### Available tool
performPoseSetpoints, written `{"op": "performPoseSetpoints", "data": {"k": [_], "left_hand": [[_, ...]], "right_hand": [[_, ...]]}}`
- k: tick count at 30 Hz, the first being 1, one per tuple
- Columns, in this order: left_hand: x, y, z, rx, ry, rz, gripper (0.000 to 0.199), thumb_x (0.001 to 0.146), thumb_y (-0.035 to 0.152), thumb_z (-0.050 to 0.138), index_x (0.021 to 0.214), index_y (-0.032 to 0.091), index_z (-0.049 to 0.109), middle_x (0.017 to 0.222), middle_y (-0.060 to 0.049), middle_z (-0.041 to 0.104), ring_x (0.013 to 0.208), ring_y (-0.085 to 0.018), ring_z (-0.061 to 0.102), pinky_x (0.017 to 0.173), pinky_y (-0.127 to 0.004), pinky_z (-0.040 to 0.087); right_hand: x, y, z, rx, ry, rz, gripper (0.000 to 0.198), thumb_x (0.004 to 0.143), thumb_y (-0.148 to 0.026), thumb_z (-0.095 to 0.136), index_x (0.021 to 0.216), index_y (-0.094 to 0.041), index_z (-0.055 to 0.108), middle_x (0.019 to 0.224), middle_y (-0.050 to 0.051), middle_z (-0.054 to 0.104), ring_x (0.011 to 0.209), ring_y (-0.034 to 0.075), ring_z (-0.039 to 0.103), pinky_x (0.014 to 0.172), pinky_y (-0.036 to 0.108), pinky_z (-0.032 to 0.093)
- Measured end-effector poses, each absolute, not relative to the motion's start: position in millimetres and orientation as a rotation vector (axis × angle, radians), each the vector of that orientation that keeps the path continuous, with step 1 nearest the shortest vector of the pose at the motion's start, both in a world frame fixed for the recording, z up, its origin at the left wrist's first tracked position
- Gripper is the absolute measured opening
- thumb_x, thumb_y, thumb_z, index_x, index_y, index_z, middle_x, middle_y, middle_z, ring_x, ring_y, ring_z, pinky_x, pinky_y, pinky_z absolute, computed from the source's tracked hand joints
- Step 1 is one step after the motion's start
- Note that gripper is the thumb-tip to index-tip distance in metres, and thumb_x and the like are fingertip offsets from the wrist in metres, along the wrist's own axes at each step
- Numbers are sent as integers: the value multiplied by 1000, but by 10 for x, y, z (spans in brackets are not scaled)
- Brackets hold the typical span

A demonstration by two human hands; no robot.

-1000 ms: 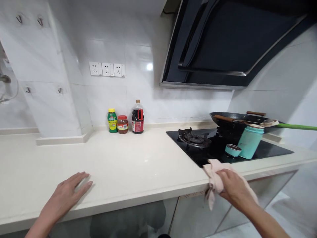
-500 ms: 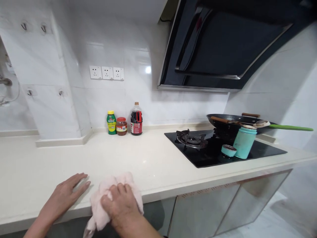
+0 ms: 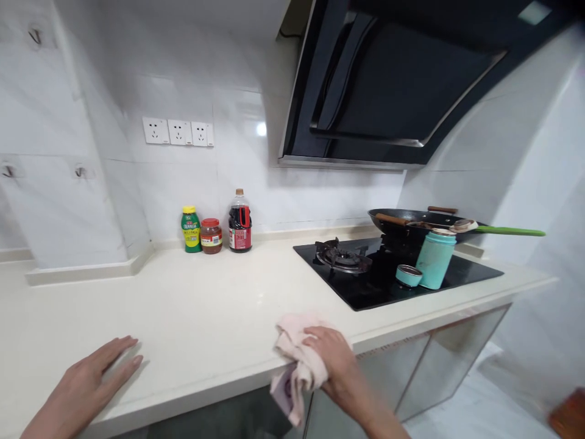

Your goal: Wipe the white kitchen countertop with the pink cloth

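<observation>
A pale pink cloth (image 3: 292, 341) lies bunched under my right hand (image 3: 333, 356), whose fingers are curled over it at the counter's front edge. Part of the cloth hangs down past that edge. My left hand (image 3: 89, 381) rests on the white countertop (image 3: 205, 317) at the lower left, its thumb and fingers apart, holding nothing. To the right of the cloth is the black gas stove (image 3: 361, 299).
At the wall stand a green bottle (image 3: 191, 230), a red-lidded jar (image 3: 211, 236) and a dark sauce bottle (image 3: 240, 222). On the stove are a wok (image 3: 388, 222), a turquoise flask (image 3: 436, 259) and its cup (image 3: 408, 275). A range hood (image 3: 388, 91) overhangs.
My right hand has slid the cloth to the right along the counter edge, toward the stove. My left hand stays open on the counter. The camera view has shifted a little to the right.
</observation>
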State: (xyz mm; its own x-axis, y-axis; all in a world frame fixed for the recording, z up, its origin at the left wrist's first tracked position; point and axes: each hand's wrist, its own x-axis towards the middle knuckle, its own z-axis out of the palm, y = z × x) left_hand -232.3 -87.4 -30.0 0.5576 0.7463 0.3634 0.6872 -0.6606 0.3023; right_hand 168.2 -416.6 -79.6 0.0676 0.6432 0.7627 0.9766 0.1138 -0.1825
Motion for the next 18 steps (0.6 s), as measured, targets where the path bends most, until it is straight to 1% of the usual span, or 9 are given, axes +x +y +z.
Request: {"op": "performPoseSetpoints", "data": {"k": [2, 4, 6, 8, 10, 12, 15, 18], "left_hand": [[-2311, -887, -286, 2650, 1250, 694, 68, 81, 71, 49, 121, 22, 72, 133, -5, 67, 126, -31, 61, 114, -45, 42], [-2313, -881, -296, 2641, 1260, 681, 68, 81, 72, 49, 121, 22, 72, 133, -4, 67, 126, -31, 60, 114, -45, 41], [-2327, -848, -332, 2631, 1261, 690, 66, 80, 72, 51, 120, 24, 72, 133, -3, 67, 127, -30, 60, 115, -44, 40], [-2344, -795, -383, 2619, 1263, 716, 64, 79, 73, 52, 117, 26, 74, 132, -1, 68, 127, -30, 60, 116, -45, 39], [-2358, -741, -432, 2615, 1263, 754, 62, 78, 72, 54, 115, 27, 75, 130, 0, 69, 126, -31, 61, 116, -46, 39], [-2368, -703, -465, 2618, 1260, 791, 60, 77, 72, 55, 113, 28, 75, 128, 0, 70, 124, -32, 62, 114, -47, 41], [-2381, -685, -491, 2618, 1266, 821, 57, 77, 69, 57, 113, 29, 76, 128, 1, 70, 123, -33, 63, 113, -47, 43], [-2398, -671, -520, 2617, 1262, 824, 55, 77, 68, 59, 114, 30, 75, 129, 2, 69, 124, -32, 62, 114, -46, 42]], "right_hand": [[1997, -4364, -852, -1612, -1546, -517, 37, 83, -37, 62, 119, -26, 59, 120, 8, 65, 112, 27, 60, 97, 42, 48], [2252, -4537, -841, -1627, -1425, -505, 40, 85, -39, 58, 123, -24, 55, 116, 8, 66, 105, 25, 63, 90, 38, 52], [2472, -4680, -746, -1658, -1311, -512, 43, 86, -37, 56, 126, -22, 51, 115, 9, 65, 100, 24, 64, 85, 34, 54], [2696, -4787, -586, -1773, -1133, -515, 44, 83, -40, 58, 123, -22, 52, 117, 8, 64, 101, 24, 64, 87, 33, 53], [2945, -4847, -409, -1945, -901, -518, 48, 80, -46, 58, 122, -23, 53, 121, 9, 63, 106, 25, 62, 88, 33, 52], [3211, -4852, -260, -2096, -724, -515, 50, 82, -49, 53, 124, -22, 54, 123, 10, 63, 108, 28, 62, 86, 34, 53], [3581, -4769, -138, -2249, -692, -487, 47, 84, -47, 50, 122, -21, 60, 116, 12, 67, 105, 31, 63, 84, 38, 52], [3846, -4615, -109, -2439, -671, -447, 43, 85, -48, 54, 116, -21, 65, 105, 12, 69, 97, 31, 66, 82, 39, 52]]}}
